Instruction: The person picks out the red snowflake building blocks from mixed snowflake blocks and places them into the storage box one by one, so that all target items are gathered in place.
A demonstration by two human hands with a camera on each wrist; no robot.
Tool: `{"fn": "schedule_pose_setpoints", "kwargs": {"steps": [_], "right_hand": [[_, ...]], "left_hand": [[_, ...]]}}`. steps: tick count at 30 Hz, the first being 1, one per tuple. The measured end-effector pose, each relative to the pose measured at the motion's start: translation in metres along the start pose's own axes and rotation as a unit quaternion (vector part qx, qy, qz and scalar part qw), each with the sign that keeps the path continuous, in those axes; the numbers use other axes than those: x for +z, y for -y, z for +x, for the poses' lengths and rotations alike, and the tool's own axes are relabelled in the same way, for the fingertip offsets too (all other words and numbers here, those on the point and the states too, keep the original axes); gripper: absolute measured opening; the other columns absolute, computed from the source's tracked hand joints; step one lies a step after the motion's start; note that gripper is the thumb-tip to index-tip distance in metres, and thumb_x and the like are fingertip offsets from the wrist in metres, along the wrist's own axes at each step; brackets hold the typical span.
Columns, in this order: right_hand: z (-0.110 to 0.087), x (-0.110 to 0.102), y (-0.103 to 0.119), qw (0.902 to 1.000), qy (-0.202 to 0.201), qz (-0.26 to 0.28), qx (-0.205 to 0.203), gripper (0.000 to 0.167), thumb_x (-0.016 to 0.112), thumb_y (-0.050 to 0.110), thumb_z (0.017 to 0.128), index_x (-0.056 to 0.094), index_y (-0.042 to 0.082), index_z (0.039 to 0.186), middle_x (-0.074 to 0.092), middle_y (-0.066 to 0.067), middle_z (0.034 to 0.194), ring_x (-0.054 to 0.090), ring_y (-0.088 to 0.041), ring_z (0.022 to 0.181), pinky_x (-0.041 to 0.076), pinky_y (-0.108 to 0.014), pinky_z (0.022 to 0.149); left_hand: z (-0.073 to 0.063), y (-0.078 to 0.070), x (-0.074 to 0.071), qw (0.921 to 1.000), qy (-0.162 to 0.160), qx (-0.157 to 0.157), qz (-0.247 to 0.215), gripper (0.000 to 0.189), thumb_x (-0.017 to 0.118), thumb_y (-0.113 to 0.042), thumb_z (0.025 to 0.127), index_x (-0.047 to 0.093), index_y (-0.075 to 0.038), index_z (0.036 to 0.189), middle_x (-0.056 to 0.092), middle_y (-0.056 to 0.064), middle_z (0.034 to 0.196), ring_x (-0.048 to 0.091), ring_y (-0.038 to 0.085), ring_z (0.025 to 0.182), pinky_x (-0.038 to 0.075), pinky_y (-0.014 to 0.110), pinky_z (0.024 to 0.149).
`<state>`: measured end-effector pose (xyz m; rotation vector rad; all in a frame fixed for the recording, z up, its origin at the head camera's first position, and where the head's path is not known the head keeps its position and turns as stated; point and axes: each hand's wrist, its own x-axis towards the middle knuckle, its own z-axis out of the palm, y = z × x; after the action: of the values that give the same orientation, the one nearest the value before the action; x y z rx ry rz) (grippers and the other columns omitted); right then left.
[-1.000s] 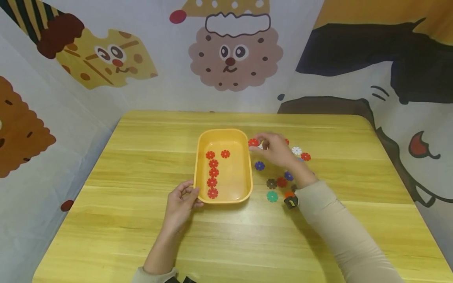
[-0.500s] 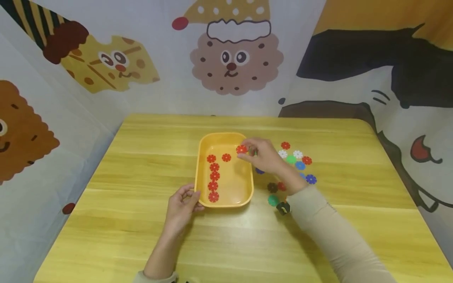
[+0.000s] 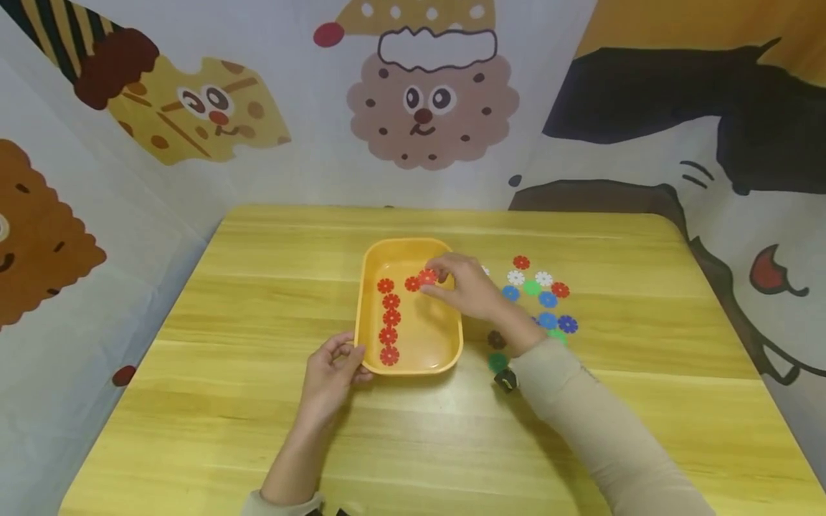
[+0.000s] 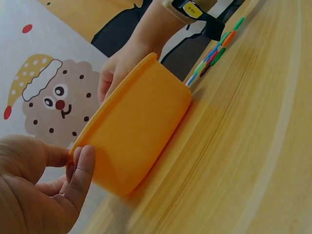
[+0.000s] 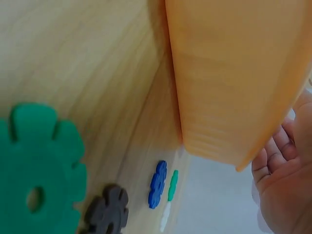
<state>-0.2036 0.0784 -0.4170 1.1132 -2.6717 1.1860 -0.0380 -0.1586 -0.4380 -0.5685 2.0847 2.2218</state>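
A yellow plastic tray [image 3: 429,337] stands on the table. My left hand [image 3: 332,376] pinches its near left corner, thumb over the rim; the left wrist view shows those fingers on the orange-looking wall [image 4: 139,126]. Over the tray's upper right part, my right hand [image 3: 467,287] pinches a red snowflake disc [image 3: 427,276] between thumb and fingers. That disc is beside another red disc [image 3: 411,284] lying inside; whether they touch I cannot tell. Several red discs form a column [image 3: 391,317] along the tray's left side. In the right wrist view, the tray wall hides the right hand's [image 5: 287,175] fingertips.
Loose snowflake discs lie right of the tray: a white one [image 3: 515,277], a light blue one [image 3: 548,320], a dark blue one [image 3: 568,325] and several others. The right forearm covers part of them. A green disc [image 5: 41,165] looms close in the right wrist view.
My right hand has carried the red disc leftward from the table beside the tray, over its right rim, to the lone red disc inside. My left hand has stayed at the corner.
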Motion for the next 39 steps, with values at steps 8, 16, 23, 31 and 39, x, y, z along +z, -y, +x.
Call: {"fn": "schedule_pose_setpoints", "kwargs": {"steps": [8,16,23,31,39], "right_hand": [[0.006,0.007,0.004,0.9993,0.026,-0.026,0.007,0.041,0.077,0.028,0.092,0.067,0.001,0.121,0.067,-0.004,0.097,0.061,-0.019,0.090,0.057,-0.038,0.084],[0.012,0.016,0.005,0.9966,0.032,-0.075,0.006,0.039,0.079,0.031,0.090,0.070,0.005,0.117,0.071,-0.004,0.097,0.062,-0.019,0.089,0.050,-0.039,0.090],[0.018,0.023,0.008,0.9905,0.057,-0.118,0.043,0.034,0.081,0.033,0.087,0.072,0.010,0.111,0.072,-0.001,0.098,0.064,-0.017,0.088,0.045,-0.043,0.097],[0.021,0.028,0.010,0.9780,0.080,-0.185,0.054,0.035,0.081,0.039,0.087,0.073,0.015,0.110,0.072,0.001,0.098,0.063,-0.017,0.089,0.045,-0.039,0.095],[0.021,0.030,0.006,0.9822,0.073,-0.166,0.050,0.036,0.081,0.037,0.087,0.073,0.013,0.112,0.073,0.000,0.099,0.064,-0.017,0.090,0.044,-0.038,0.092]], "left_hand": [[-0.001,0.001,-0.001,1.0000,0.004,0.005,-0.003,0.036,0.060,0.002,0.099,0.052,0.007,0.133,0.056,0.016,0.100,0.067,0.018,0.072,0.067,0.031,0.071],[0.001,0.001,0.000,0.9999,0.001,0.002,-0.010,0.034,0.060,0.002,0.099,0.053,0.006,0.132,0.056,0.015,0.100,0.067,0.017,0.072,0.067,0.031,0.071],[-0.001,0.001,0.000,0.9999,0.007,0.008,-0.004,0.035,0.061,0.001,0.099,0.052,0.007,0.133,0.057,0.017,0.101,0.067,0.016,0.072,0.067,0.030,0.071],[0.001,0.002,-0.001,0.9999,0.010,0.012,-0.005,0.035,0.060,0.001,0.100,0.052,0.008,0.133,0.057,0.021,0.102,0.067,0.017,0.071,0.067,0.032,0.072],[0.001,0.003,-0.002,0.9999,0.007,0.010,-0.007,0.034,0.060,0.003,0.099,0.053,0.007,0.132,0.057,0.021,0.102,0.067,0.018,0.071,0.067,0.032,0.071]]}}
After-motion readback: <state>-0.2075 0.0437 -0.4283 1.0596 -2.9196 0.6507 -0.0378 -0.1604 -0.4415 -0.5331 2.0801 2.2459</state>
